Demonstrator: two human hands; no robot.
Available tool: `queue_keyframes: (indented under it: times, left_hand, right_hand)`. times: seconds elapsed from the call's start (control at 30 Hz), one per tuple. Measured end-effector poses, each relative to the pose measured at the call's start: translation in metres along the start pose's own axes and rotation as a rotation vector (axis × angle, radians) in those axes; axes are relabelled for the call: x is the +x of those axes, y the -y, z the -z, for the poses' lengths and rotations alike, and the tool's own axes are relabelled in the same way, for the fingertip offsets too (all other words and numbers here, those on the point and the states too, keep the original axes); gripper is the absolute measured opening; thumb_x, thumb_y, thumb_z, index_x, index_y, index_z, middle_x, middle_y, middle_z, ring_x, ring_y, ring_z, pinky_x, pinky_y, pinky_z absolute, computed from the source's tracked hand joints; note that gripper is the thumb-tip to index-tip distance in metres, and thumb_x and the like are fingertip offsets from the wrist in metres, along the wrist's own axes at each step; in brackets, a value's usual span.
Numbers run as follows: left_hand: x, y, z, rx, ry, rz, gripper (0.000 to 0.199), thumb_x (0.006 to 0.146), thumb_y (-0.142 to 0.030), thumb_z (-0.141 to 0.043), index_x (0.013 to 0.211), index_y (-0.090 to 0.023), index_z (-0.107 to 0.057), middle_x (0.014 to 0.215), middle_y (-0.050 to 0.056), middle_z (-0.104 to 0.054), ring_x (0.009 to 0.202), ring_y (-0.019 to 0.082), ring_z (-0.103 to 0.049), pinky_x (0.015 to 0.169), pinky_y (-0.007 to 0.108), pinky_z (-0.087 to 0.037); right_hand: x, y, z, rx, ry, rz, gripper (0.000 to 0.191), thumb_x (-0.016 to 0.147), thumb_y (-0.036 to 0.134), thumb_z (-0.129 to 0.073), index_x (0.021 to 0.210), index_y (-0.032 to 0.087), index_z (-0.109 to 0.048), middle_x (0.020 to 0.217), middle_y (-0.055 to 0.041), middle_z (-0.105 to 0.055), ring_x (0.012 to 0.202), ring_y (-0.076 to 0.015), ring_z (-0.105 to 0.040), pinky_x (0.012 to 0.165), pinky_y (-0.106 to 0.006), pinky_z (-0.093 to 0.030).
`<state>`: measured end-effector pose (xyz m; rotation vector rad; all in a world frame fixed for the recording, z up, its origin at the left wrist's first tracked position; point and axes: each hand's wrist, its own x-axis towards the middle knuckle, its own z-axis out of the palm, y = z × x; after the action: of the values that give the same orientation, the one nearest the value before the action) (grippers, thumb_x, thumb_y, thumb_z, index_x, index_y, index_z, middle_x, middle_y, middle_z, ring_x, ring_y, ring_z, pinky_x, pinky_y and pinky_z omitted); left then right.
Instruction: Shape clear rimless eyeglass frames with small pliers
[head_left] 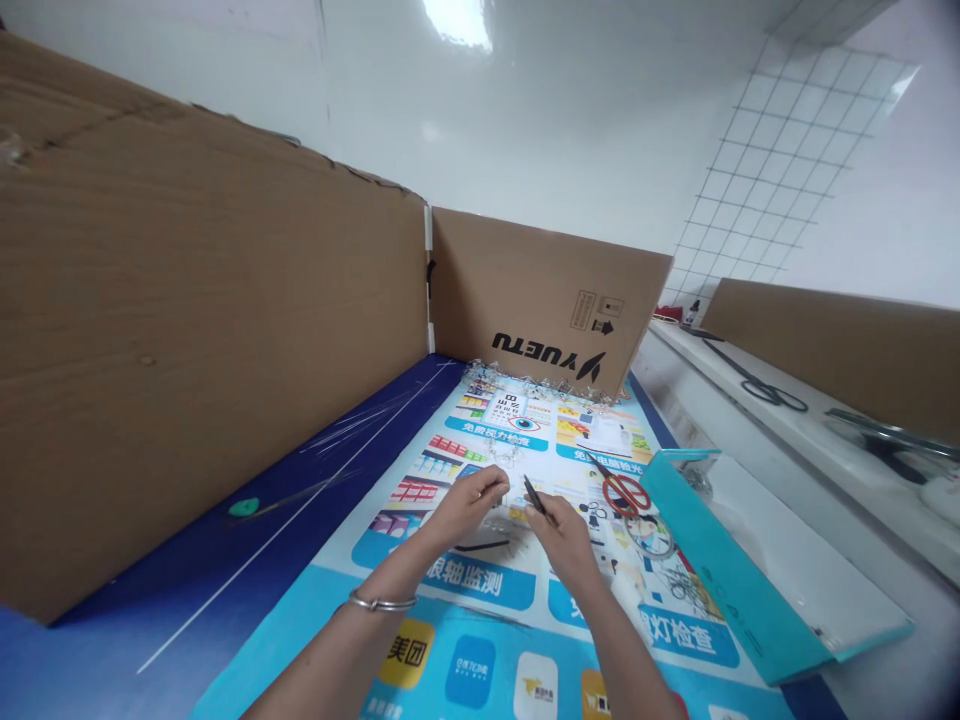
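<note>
My left hand (471, 503), with a silver bangle on its wrist, is closed in a pinch over the printed sheet. What its fingertips hold is too small to make out. Just to its right, my right hand (561, 535) grips a slim black pointed tool (534, 494), its tip aimed up and left towards the left fingertips. A gap separates the two hands. Beyond the left fingers, a small clump of clear strands (506, 453) lies on the sheet. Red-handled scissors (624, 492) rest to the right of my right hand.
Cardboard walls (225, 330) stand left and at the back. A teal open box (757, 580) is on the right, near a coil of thin wire (684, 588). Clear tangled pieces (555, 385) line the back wall. Black scissors (772, 394) lie on the right ledge; a green-handled tool (244, 508) lies left.
</note>
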<state>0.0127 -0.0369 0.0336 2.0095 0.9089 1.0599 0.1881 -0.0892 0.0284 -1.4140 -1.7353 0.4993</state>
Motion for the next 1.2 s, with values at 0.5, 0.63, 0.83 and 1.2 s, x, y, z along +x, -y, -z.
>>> queue_keyframes:
  times: [0.5,0.63,0.83,1.2]
  left_hand:
    - [0.0008,0.0076,-0.0009,0.107,-0.023,-0.034,0.016,0.083,-0.027,-0.04,0.075,-0.018,-0.052,0.07,-0.002,-0.053,0.066,0.011,-0.048,0.061,0.02,-0.035]
    - [0.0008,0.008,-0.0016,0.122,-0.004,-0.04,0.017,0.083,-0.027,-0.041,0.075,-0.018,-0.052,0.07,-0.002,-0.054,0.067,0.011,-0.048,0.062,0.02,-0.035]
    - [0.0011,0.0062,-0.0014,0.134,-0.011,-0.067,0.018,0.083,-0.026,-0.04,0.075,-0.018,-0.053,0.073,0.0,-0.055,0.07,0.012,-0.049,0.065,0.021,-0.036]
    - [0.0013,0.0047,-0.0016,0.132,-0.009,-0.067,0.018,0.082,-0.027,-0.04,0.073,-0.018,-0.053,0.072,0.0,-0.055,0.069,0.012,-0.05,0.065,0.021,-0.037]
  right_hand:
    - [-0.0048,0.0035,0.004,-0.545,0.199,0.06,0.027,0.081,0.041,-0.044,0.1,0.029,-0.058,0.081,-0.0022,-0.06,0.078,-0.0156,-0.052,0.065,-0.021,-0.031]
    - [-0.0049,0.0015,0.0017,-0.599,0.177,0.055,0.027,0.081,0.042,-0.044,0.099,0.028,-0.059,0.081,-0.0026,-0.06,0.079,-0.016,-0.052,0.066,-0.021,-0.032]
    - [-0.0073,0.0011,0.0011,-0.62,0.181,0.037,0.028,0.081,0.042,-0.044,0.103,0.03,-0.057,0.083,-0.0022,-0.06,0.08,-0.0157,-0.053,0.067,-0.022,-0.032]
    - [-0.0063,0.0029,0.001,-0.627,0.173,0.012,0.027,0.081,0.043,-0.044,0.095,0.026,-0.061,0.082,-0.0034,-0.061,0.08,-0.0161,-0.053,0.067,-0.023,-0.033]
